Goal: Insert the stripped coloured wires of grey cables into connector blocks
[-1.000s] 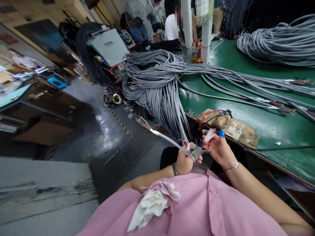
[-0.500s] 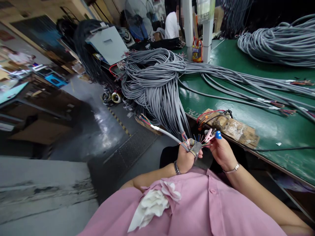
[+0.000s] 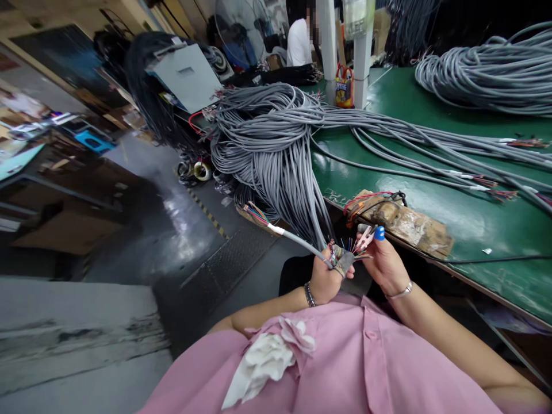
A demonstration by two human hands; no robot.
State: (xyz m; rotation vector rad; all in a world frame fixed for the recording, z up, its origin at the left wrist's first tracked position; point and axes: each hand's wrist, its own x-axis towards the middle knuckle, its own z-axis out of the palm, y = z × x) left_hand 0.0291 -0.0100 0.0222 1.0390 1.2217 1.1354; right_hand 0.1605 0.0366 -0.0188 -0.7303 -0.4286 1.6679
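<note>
My left hand [image 3: 326,277] is closed round a grey cable [image 3: 302,242], whose far end shows a white band and bare coloured wires [image 3: 257,214]. Grey tape covers some of its fingers. Thin coloured wires [image 3: 348,246] fan out from that hand toward the right one. My right hand [image 3: 387,265] pinches a small pink clip-like tool [image 3: 364,238] close to these wires, and a blue cover sits on its thumb. Beyond the hands, a large bundle of grey cables [image 3: 276,144] hangs over the table's edge.
Grey cables lie across the green table [image 3: 483,230]. A wooden block [image 3: 414,227] with red and black leads sits at the near edge. A coiled bundle [image 3: 495,75] is at the back right. A person [image 3: 299,43] in white is behind a post [image 3: 361,69].
My right hand and the pink tool have shifted slightly left, nearer the wires at my left hand. My left hand keeps its hold on the cable.
</note>
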